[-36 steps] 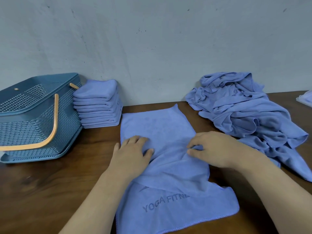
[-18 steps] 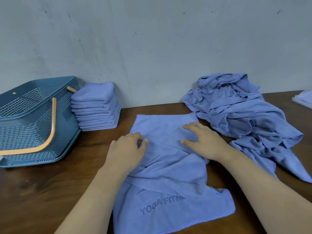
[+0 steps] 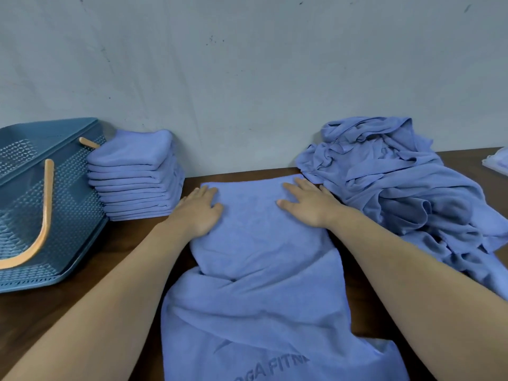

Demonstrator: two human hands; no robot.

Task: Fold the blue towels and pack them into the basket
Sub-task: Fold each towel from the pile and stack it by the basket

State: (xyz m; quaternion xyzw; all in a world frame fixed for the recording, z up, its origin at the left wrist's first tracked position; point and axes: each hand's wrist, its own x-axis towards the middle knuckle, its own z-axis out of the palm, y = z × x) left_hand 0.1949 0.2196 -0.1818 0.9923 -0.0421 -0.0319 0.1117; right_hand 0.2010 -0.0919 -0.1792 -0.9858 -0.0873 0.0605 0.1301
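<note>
On one towel [image 3: 261, 243]: left hand [image 3: 199, 213], right hand [image 3: 308, 206], both flat.

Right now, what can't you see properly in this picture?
All in the head view:
- Inside of the basket: hidden by its own walls and cut by the left edge.
- Lettering on the spread towel: partly cut off by the bottom edge.
- Pale thing at far right: cut by the right edge, unidentifiable.
- Towel count in the crumpled pile: tangled together.
</note>
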